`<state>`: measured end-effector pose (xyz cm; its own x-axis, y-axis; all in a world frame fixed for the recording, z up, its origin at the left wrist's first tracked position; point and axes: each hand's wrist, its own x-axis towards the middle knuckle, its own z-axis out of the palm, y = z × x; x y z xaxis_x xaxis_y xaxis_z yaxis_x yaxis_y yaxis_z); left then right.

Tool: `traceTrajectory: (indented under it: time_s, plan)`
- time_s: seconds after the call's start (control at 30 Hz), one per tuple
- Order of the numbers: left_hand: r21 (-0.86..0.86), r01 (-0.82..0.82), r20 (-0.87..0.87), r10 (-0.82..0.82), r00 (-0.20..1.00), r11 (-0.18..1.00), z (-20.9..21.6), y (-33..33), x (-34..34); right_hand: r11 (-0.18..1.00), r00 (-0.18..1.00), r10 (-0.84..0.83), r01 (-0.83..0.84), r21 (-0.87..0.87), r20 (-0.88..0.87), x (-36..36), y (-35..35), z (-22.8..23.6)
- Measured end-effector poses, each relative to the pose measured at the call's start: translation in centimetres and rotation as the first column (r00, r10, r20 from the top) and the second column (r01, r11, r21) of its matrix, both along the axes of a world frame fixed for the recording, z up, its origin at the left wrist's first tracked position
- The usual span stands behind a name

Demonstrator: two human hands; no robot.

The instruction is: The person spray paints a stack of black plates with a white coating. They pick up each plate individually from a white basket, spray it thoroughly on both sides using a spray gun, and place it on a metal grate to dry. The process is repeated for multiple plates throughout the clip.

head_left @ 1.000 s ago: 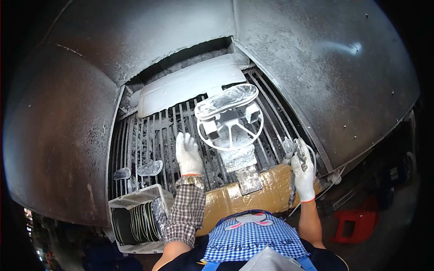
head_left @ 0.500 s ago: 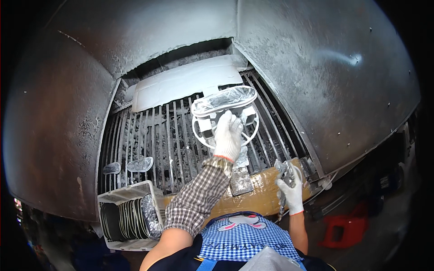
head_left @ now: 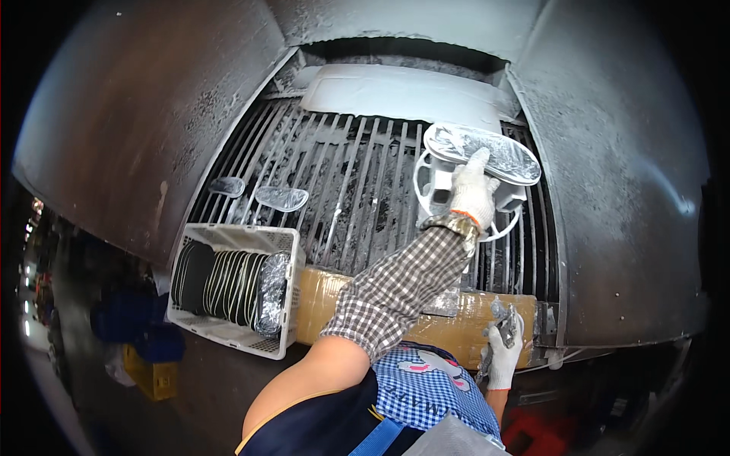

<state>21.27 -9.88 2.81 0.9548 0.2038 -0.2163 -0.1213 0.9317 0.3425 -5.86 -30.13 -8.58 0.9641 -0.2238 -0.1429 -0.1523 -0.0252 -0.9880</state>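
Observation:
A long oval panel [head_left: 513, 161] with a white rim and shiny film over its middle rests on a white round stand [head_left: 420, 190] on the grate. My left hand [head_left: 473, 194], in a white knit glove, grips the panel's near edge, one finger reaching over the film. Its lower fingers are partly hidden. My right hand [head_left: 503, 356], gloved too, is closed around a grey-coated spray gun [head_left: 507, 327] near the front ledge. Two smaller film-covered oval pieces [head_left: 282, 198] lie on the bars at the left.
A white plastic basket [head_left: 293, 304] at the front left holds a row of dark, pale-edged oval panels [head_left: 232, 283]. Metal walls enclose the slatted grate [head_left: 346, 194]. A pale sheet [head_left: 403, 90] lies at the back; a tape-covered cardboard ledge [head_left: 319, 296] runs along the front.
My view has turned left, so the scene sits further right and tilted. One finger of my left hand now extends over the panel's film. The spray gun stays in my right hand.

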Motion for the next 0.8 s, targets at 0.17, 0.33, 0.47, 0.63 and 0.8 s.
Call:
traceTrajectory:
  time_s: [0.17,0.33,0.47,0.63,0.8]
  plan:
    - [0.111,-0.058,0.102,0.047,0.994,0.992,1.3,9.7,-4.8,1.0,0.983,0.001,-0.006,-0.027,-0.182,-0.2,2.5,3.5]
    - [0.097,-0.337,0.047,0.334,0.941,0.936,-4.4,19.9,-5.8,0.994,0.966,0.071,-0.089,-0.063,-0.25,0.5,3.0,3.0]
    - [0.134,-0.382,-0.143,0.399,0.906,0.915,-12.8,24.9,-6.0,0.99,0.974,0.095,-0.115,-0.085,-0.207,1.2,4.3,3.3]
    - [0.019,-0.177,-0.33,0.173,0.928,0.984,-25.8,25.2,-8.2,0.98,0.946,0.134,-0.171,-0.102,-0.296,1.9,5.1,3.7]
    - [-0.014,-0.078,-0.474,0.062,0.878,0.997,-31.6,23.4,-10.0,0.974,0.925,0.116,-0.177,-0.14,-0.361,2.5,5.9,3.4]
